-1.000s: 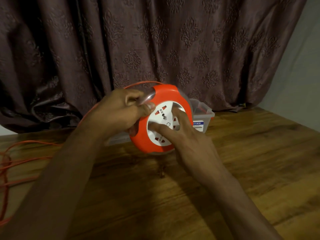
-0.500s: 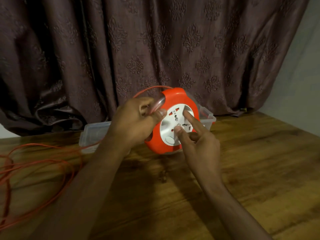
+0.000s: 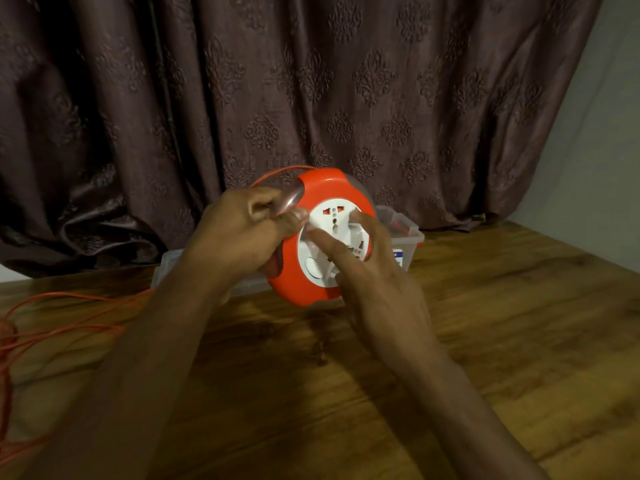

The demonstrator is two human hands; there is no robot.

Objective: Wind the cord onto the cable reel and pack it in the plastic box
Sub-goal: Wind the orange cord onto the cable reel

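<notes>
I hold the round orange cable reel (image 3: 325, 185) on edge above the wooden table (image 3: 502, 341). My left hand (image 3: 242, 237) grips the reel's upper left rim by its clear handle. The straight fingers of my right hand (image 3: 377, 292) press on the reel's white socket face (image 3: 334, 216). The orange cord (image 3: 69, 299) arcs out over the top of the reel and lies in loose loops on the table at the far left. Right behind the reel stands the clear plastic box (image 3: 410, 237); its middle is hidden by the reel and my hands.
A dark patterned curtain (image 3: 311, 81) hangs along the back edge of the table. A pale wall (image 3: 595, 133) closes the right side. Bare wood stretches in front of my arms and to the right.
The white socket face has turned under my right fingers. The reel and my left hand have shifted slightly right, and more of the clear box shows at the left.
</notes>
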